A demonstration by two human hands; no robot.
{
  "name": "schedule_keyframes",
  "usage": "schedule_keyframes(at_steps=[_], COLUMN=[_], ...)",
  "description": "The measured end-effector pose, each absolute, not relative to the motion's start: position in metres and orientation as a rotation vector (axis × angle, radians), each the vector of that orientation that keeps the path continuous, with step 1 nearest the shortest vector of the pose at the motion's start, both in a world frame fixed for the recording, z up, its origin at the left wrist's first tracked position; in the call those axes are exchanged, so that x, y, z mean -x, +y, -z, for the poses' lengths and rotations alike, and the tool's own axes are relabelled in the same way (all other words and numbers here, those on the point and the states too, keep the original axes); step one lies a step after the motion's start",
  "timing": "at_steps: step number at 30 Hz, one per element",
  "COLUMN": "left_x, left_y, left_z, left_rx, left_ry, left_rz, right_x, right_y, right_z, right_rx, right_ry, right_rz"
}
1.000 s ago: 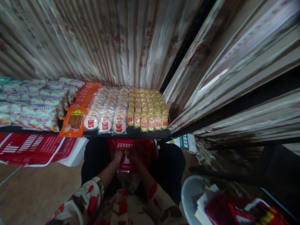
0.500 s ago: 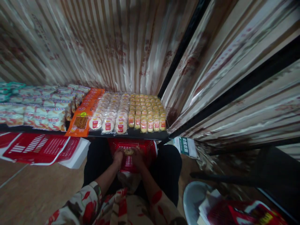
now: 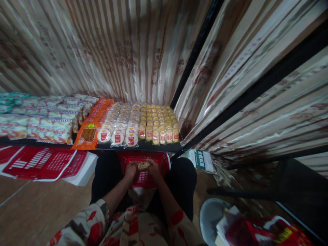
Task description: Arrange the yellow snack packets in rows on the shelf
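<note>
support came from both sides for the small pale snack at the lower centre of the frame: the left hand, partly curled, gripped its left end, and the right hand, likewise half closed, its right end, presumably to steady it. whether a wrapper covered it was too blurred to tell. a red basket lay beneath, between the knees, probably for easy reach.

just above, a black shelf edge cut across, a barrier before yellow packs, white round packs and an orange bag, likely lined up to separate kinds. a second red basket occupied the lower left, a grey basin the lower right.
</note>
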State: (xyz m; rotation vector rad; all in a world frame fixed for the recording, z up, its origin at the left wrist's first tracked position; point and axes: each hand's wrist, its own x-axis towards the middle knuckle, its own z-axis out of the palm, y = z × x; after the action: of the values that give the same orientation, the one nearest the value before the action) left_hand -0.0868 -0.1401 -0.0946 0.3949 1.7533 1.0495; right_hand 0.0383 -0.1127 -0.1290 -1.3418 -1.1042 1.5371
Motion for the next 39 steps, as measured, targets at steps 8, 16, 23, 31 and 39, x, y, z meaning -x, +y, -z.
schedule_keyframes(at_steps=[8, 16, 23, 31, 39], left_x=[0.089, 0.086, 0.084, 0.076, 0.069], left_y=[-0.143, -0.142, -0.145, -0.146, -0.145], left_z=[0.087, 0.083, 0.077, 0.067, 0.061], left_rx=[-0.455, -0.461, -0.464, -0.403, -0.201], left_ry=[1.736, 1.772, 1.795, 1.676, 1.509], left_rz=[-1.066, -1.092, -1.115, -1.161, -1.298], right_x=[-0.04, -0.041, -0.045, -0.043, -0.044], right_y=[-0.113, -0.123, -0.129, -0.134, -0.144], right_z=[0.12, 0.11, 0.096, 0.084, 0.081], right_rx=[1.318, 1.309, 1.243, 1.292, 1.333], right_ry=[-0.94, -0.914, -0.966, -1.121, -1.434], right_rz=[-1.609, -1.619, -1.674, -1.502, -1.242])
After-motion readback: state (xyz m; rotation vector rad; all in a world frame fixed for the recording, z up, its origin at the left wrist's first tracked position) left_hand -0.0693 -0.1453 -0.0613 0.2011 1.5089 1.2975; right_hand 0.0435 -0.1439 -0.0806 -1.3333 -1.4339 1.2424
